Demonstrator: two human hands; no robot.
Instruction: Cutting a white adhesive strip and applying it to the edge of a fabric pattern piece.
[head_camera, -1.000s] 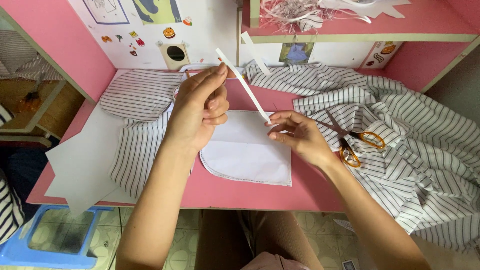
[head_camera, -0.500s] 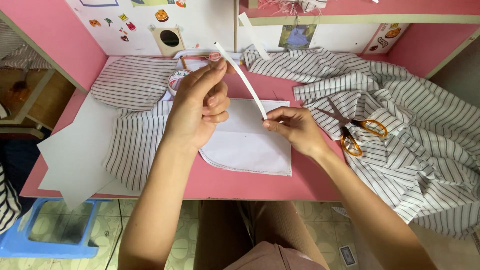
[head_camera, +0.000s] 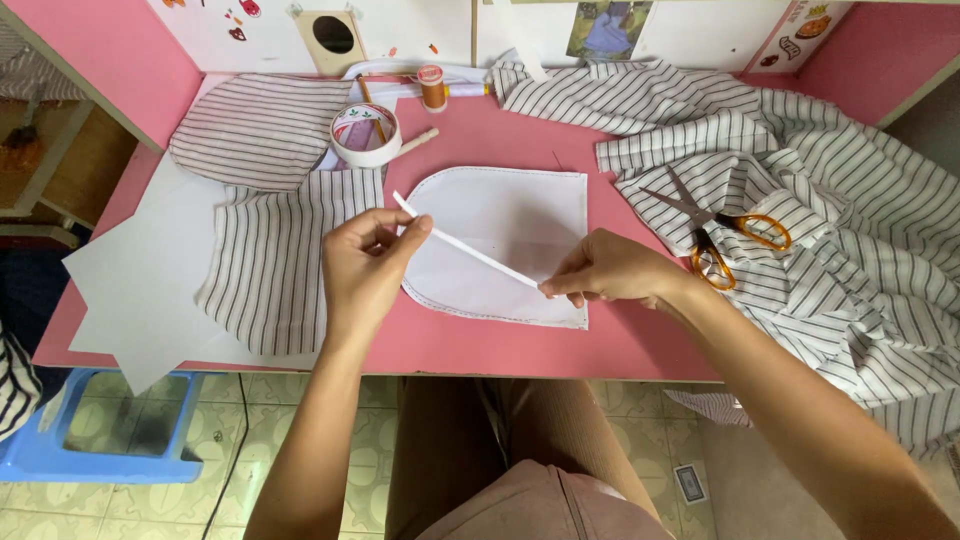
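A narrow white strip (head_camera: 470, 247) is stretched between both hands above the pink table (head_camera: 500, 130). My left hand (head_camera: 365, 265) pinches its upper left end, my right hand (head_camera: 610, 272) pinches its lower right end. Under the strip lies a white stitched fabric piece (head_camera: 510, 215) with a rounded left side. Striped fabric pieces (head_camera: 275, 250) lie to the left of my left hand.
Orange-handled scissors (head_camera: 715, 235) rest on a heap of striped cloth (head_camera: 850, 240) at the right. A small white bowl (head_camera: 365, 135) and an orange thread spool (head_camera: 432, 87) stand at the back. White paper (head_camera: 130, 280) overhangs the left edge. A blue stool (head_camera: 100, 440) is below.
Both hands have lowered the strip from a steep upright slant to a flatter one over the white piece. The view has tilted down, showing the bowl and the spool.
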